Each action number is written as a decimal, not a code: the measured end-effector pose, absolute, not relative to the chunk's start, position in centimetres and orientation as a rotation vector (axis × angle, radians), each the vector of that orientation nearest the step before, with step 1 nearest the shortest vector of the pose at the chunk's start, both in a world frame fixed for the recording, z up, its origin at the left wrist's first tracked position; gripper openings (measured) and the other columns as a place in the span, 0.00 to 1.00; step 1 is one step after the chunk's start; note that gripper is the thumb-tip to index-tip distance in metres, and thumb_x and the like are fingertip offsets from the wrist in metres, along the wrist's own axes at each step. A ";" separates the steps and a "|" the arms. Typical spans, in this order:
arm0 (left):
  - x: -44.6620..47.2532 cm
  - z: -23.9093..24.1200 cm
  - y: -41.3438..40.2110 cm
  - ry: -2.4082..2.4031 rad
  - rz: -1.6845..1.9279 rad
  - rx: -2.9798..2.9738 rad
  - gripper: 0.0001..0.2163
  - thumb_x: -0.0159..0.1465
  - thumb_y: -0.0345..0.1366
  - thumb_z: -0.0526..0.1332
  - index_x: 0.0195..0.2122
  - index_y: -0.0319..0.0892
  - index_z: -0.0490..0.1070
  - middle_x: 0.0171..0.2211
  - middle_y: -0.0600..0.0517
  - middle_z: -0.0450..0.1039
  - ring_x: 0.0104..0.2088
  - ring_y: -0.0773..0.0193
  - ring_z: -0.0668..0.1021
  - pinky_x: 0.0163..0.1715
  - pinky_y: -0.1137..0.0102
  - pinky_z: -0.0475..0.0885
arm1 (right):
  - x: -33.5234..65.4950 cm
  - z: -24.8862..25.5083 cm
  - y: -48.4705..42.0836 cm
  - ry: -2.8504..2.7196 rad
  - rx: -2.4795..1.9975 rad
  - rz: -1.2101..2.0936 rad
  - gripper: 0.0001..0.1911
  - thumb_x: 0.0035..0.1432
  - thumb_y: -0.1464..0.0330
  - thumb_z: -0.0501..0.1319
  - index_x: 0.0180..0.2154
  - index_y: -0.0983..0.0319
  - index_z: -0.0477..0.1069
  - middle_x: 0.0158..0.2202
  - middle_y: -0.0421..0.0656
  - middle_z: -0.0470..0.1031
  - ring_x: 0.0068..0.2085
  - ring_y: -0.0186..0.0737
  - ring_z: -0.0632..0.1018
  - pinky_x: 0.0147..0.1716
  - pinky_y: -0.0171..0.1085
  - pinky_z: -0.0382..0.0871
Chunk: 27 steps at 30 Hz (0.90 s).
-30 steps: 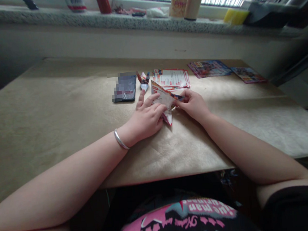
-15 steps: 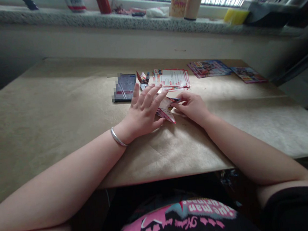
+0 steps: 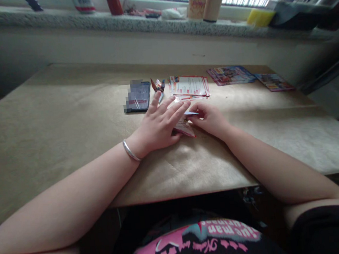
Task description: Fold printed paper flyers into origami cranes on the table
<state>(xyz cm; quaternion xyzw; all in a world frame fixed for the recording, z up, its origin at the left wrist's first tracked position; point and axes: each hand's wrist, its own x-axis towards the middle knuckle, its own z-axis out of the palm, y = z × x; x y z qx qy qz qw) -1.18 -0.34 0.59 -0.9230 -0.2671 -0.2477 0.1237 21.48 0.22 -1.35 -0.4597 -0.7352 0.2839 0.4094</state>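
A folded piece of printed paper (image 3: 185, 128), white with red edges, lies on the brown paper-covered table (image 3: 52, 126) between my hands. My left hand (image 3: 159, 124), with a silver bracelet at the wrist, lies flat over the paper's left part, fingers stretched out and spread. My right hand (image 3: 209, 117) is curled, its fingertips pinching the paper's right edge. Most of the paper is hidden under my hands.
A dark phone (image 3: 138, 96) lies just beyond my left hand. Beside it sit a small folded paper figure (image 3: 158, 85) and a stack of printed leaflets (image 3: 190, 86). More colourful leaflets (image 3: 231, 74) lie at the right. Cups and clutter stand on the window sill (image 3: 147, 21).
The paper stood raised between my hands a second ago; it now lies flat on the table. My left hand opened and pressed down over it. My right hand stayed at its right edge.
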 end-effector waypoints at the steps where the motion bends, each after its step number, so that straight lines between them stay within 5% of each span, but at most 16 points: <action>1: -1.2 0.5 -0.3 -0.786 -0.731 -2.697 0.39 0.60 0.44 0.64 0.69 0.41 0.50 0.65 0.43 0.64 0.67 0.47 0.63 0.71 0.46 0.37 | 21.5 -1.3 0.2 -1.832 -1.156 0.734 0.06 0.52 0.64 0.64 0.31 0.58 0.69 0.28 0.37 0.73 0.29 0.35 0.73 0.32 0.37 0.70; 5: -1.2 0.2 0.0 -0.827 -0.760 -2.715 0.33 0.61 0.47 0.64 0.64 0.40 0.57 0.66 0.40 0.61 0.66 0.48 0.65 0.71 0.45 0.37 | 21.6 -1.2 0.4 -1.753 -1.222 0.711 0.06 0.51 0.65 0.65 0.32 0.59 0.71 0.29 0.38 0.76 0.30 0.37 0.75 0.32 0.37 0.70; 11: -1.6 0.1 0.0 -0.805 -0.607 -2.751 0.22 0.64 0.50 0.62 0.55 0.46 0.70 0.70 0.44 0.54 0.70 0.46 0.58 0.70 0.42 0.36 | 22.1 -1.6 1.2 -1.729 -1.269 0.668 0.08 0.50 0.68 0.66 0.35 0.60 0.74 0.36 0.42 0.81 0.38 0.41 0.79 0.44 0.43 0.72; 19: -1.2 0.4 -0.4 -0.820 -0.569 -2.789 0.20 0.64 0.50 0.63 0.56 0.54 0.73 0.69 0.50 0.56 0.69 0.47 0.58 0.70 0.42 0.36 | 22.0 -1.7 1.5 -1.679 -1.255 0.787 0.08 0.48 0.69 0.67 0.34 0.61 0.75 0.34 0.41 0.81 0.36 0.40 0.80 0.43 0.42 0.75; 27: -0.7 0.4 -0.8 -0.928 -0.526 -2.768 0.21 0.64 0.53 0.61 0.55 0.50 0.75 0.66 0.47 0.61 0.67 0.45 0.61 0.70 0.40 0.39 | 21.5 -1.1 1.2 -1.643 -1.267 0.808 0.06 0.46 0.71 0.67 0.31 0.61 0.74 0.30 0.40 0.80 0.34 0.40 0.80 0.38 0.40 0.74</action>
